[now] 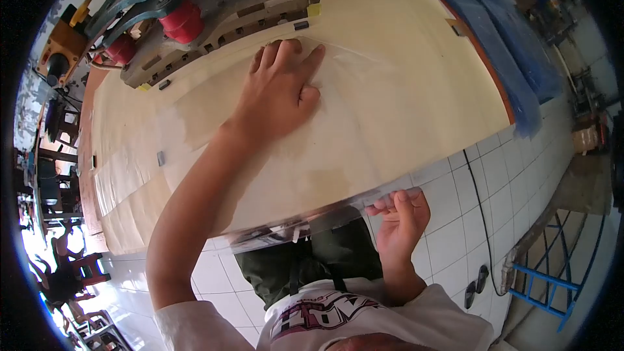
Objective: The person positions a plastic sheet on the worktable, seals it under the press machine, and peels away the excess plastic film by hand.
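My left hand (pixel 276 91) lies palm down on a clear plastic sheet (pixel 351 117), which is spread over the cream-coloured table top (pixel 448 84). Its index finger and thumb are apart, the other fingers slightly bent, with nothing gripped. Lower and to the right, at the near table edge, my right hand (pixel 402 221) is closed on the edge of the plastic sheet. Part of that sheet hangs over the edge in front of my dark trousers. Just beyond my left fingertips stands a machine's metal block (pixel 227 26) with red cylinders (pixel 182 23).
Small dark blocks (pixel 301 25) sit on the table near the machine. Blue plastic sheeting (pixel 500 32) drapes past the right edge. A black cable (pixel 481 201) crosses the tiled floor (pixel 448 240) by a blue metal frame (pixel 549 279). A person (pixel 62 273) is far left.
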A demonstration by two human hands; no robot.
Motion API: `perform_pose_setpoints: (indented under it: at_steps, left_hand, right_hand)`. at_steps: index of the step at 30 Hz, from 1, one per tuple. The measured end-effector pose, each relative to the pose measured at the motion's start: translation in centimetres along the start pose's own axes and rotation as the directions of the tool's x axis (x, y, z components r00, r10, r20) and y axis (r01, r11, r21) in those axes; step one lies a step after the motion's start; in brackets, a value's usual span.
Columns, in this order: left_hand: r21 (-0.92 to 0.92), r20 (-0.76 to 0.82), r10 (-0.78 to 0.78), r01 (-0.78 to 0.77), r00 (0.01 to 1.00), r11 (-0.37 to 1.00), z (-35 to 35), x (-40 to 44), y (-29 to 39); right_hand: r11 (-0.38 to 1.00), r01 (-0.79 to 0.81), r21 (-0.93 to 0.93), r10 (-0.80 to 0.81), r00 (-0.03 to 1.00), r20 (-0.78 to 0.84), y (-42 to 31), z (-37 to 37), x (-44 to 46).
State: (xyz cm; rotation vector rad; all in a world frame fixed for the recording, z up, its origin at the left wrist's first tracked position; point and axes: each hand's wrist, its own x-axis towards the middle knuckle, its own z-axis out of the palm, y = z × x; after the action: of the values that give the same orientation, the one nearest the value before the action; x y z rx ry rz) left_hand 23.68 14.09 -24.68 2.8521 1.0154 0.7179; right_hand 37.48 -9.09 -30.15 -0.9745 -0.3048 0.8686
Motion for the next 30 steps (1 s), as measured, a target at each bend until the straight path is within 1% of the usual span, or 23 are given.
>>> perform_pose_setpoints:
  at_steps: [2, 7, 10, 18, 24, 26, 27, 28, 29, 30]
  left_hand:
    - [0.015, -0.004, -0.004, 0.004, 1.000, 1.000, 0.0, 0.1, 0.1]
    - [0.015, 0.000, 0.011, -0.011, 1.000, 1.000, -0.1, 0.3, 0.0]
    - [0.030, 0.012, 0.011, -0.011, 1.000, 0.999, 0.0, 0.3, -0.1]
    - [0.030, 0.037, -0.009, 0.008, 0.999, 1.000, -0.4, 0.2, 0.2]
    - [0.067, 0.025, 0.018, -0.019, 1.000, 0.998, 0.1, 0.2, -0.2]
    - [0.085, -0.106, 0.051, -0.042, 0.993, 0.995, 0.8, 0.1, -0.3]
    - [0.103, -0.105, 0.037, -0.026, 0.994, 0.994, 0.8, -0.1, -0.1]
    - [0.077, -0.082, 0.032, -0.026, 0.996, 0.997, 1.0, -0.2, -0.1]
    - [0.083, -0.105, 0.051, -0.042, 0.993, 0.996, 1.2, -0.2, -0.4]
    - [0.090, -0.131, 0.072, -0.060, 0.989, 0.994, 1.3, -0.2, -0.5]
  right_hand:
    - [1.000, -0.001, 0.030, 0.001, 1.000, -0.009, 0.0, 0.0, 0.1]
    - [0.999, 0.047, -0.007, -0.046, 0.999, 0.027, 0.0, -0.2, 0.3]
    - [0.999, 0.042, 0.027, -0.042, 0.999, 0.021, 0.3, -0.3, 0.4]
    - [0.999, 0.036, 0.025, -0.036, 0.999, 0.021, 0.3, -0.2, 0.3]
    - [0.999, 0.044, 0.000, -0.044, 0.999, 0.026, 0.2, 0.0, 0.4]
    - [0.999, 0.036, -0.036, -0.036, 0.999, -0.008, 0.0, 0.0, 0.2]
    - [0.999, 0.028, -0.036, -0.029, 0.999, -0.027, -0.1, 0.3, 0.2]
    - [0.999, 0.018, -0.038, -0.020, 0.998, -0.051, -0.1, 0.3, 0.2]
    - [0.999, 0.005, -0.053, -0.009, 0.997, -0.079, -0.1, 0.1, 0.2]
    - [0.999, 0.011, -0.043, -0.013, 0.999, -0.051, -0.1, 0.0, 0.4]
